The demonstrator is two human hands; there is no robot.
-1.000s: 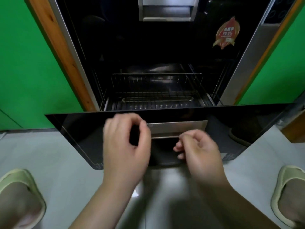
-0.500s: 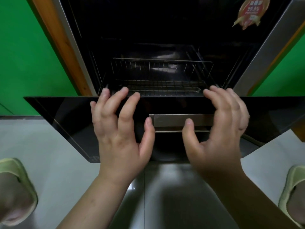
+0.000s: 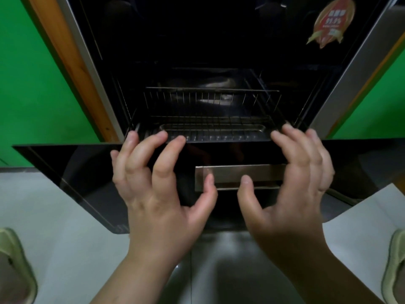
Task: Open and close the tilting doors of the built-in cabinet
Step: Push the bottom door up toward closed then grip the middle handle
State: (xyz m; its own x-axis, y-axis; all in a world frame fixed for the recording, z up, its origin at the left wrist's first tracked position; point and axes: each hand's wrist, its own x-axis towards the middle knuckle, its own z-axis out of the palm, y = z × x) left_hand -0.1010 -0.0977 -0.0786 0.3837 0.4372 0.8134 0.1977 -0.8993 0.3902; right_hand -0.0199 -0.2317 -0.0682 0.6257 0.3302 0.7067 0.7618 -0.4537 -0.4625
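Note:
The built-in cabinet's lower tilting door (image 3: 76,172), a black glass panel with a steel handle (image 3: 236,174), stands tilted out toward me. My left hand (image 3: 162,194) and my right hand (image 3: 291,194) lie spread on its front face. The fingertips of both reach the door's top edge, and both thumbs touch the handle's lower part. Neither hand is wrapped around anything. Behind the door the open compartment shows a wire rack (image 3: 210,119) with a metal tray under it. The black upper door (image 3: 197,29) above is closed.
A red sticker (image 3: 328,20) sits on the upper door at the right. Green panels (image 3: 32,84) flank the wood-and-steel cabinet frame. My feet in pale slippers (image 3: 13,266) (image 3: 394,266) stand on the grey tiled floor at either side.
One second ago both hands were loosely curled below the handle. They have since spread out and moved up onto the door front, fingertips at its top edge. The view has moved closer.

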